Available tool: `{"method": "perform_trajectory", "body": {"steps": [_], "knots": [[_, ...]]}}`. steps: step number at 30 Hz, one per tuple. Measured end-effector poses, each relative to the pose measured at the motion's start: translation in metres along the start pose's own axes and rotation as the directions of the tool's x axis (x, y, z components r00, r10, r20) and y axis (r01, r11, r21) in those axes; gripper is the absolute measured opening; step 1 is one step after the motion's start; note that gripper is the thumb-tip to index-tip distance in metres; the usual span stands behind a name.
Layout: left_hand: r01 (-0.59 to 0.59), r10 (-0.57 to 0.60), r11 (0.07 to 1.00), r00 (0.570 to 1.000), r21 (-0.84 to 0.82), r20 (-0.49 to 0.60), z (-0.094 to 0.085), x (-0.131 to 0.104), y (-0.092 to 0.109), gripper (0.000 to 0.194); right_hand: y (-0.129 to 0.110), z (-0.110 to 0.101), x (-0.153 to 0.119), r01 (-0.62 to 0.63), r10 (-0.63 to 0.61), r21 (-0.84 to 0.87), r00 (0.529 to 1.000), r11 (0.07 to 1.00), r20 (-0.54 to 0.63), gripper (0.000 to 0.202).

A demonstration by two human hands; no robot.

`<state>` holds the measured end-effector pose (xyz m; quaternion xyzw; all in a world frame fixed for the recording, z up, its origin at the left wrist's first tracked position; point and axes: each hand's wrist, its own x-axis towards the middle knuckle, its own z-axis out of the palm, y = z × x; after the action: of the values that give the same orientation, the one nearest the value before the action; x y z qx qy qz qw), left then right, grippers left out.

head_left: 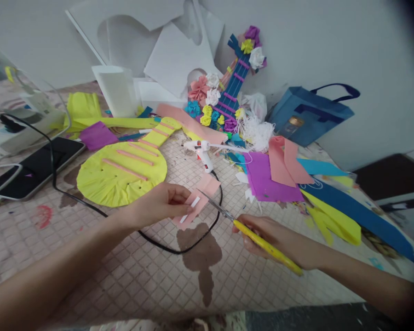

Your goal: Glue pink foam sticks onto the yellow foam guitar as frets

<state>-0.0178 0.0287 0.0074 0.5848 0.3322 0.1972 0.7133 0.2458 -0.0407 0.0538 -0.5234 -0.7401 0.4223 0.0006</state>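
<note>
My left hand [167, 201] pinches a small pink crepe paper piece [210, 184] between thumb and fingers. A narrow white strip [194, 202] lies on that paper, its lower end near my thumb. In my right hand [265, 234] is a pair of scissors [258, 240] with yellow handles, their blades reaching over the pink paper's edge. Left of my hands, a yellow paper-covered guitar shape [124, 170] lies flat, with several pink strips across its body and neck. Just beyond the pink paper rests a white glue gun [203, 154], its black cord [179, 251] looping beneath my hands.
A decorated blue guitar [232, 85] leans at the wall among paper flowers. Beside it are a blue bag [310, 117] and white shredded strings [257, 131]. Purple paper [262, 177] and blue strips lie right; a phone [34, 168], power strip [14, 131] and white cup [115, 92] stand left.
</note>
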Motion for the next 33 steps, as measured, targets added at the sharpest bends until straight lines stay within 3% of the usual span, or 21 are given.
{"method": "perform_trajectory", "body": {"steps": [5, 12, 20, 25, 30, 33], "knots": [[0.001, -0.001, 1.0, 1.0, -0.001, -0.01, -0.001, 0.001, 0.0, 0.015, 0.003, 0.0, 0.001, -0.002, 0.002, -0.01, 1.0, 1.0, -0.013, 0.023], [0.045, -0.045, 0.997, 0.999, -0.064, 0.004, -0.004, 0.002, 0.0, 0.017, 0.009, 0.003, 0.001, -0.073, 0.076, 0.116, 0.997, 0.991, -0.016, 0.02], [0.077, -0.073, 0.995, 0.996, -0.071, 0.049, -0.007, 0.001, 0.001, 0.019, 0.012, 0.005, 0.0, -0.028, 0.029, 0.102, 1.0, 0.994, -0.008, 0.016], [0.079, -0.061, 0.987, 0.989, -0.138, 0.133, -0.008, 0.001, -0.003, 0.022, 0.006, 0.002, -0.002, 0.049, -0.058, 0.128, 0.996, 0.991, 0.069, 0.007], [0.077, -0.035, 0.977, 0.978, -0.197, 0.206, -0.01, 0.001, -0.007, 0.037, 0.021, 0.009, 0.001, 0.04, -0.097, 0.336, 0.983, 0.941, 0.154, 0.018], [0.074, -0.03, 0.977, 0.976, -0.199, 0.215, -0.009, 0.0, -0.006, 0.038, 0.028, 0.011, 0.003, 0.011, -0.089, 0.375, 0.978, 0.927, 0.191, 0.032]]}}
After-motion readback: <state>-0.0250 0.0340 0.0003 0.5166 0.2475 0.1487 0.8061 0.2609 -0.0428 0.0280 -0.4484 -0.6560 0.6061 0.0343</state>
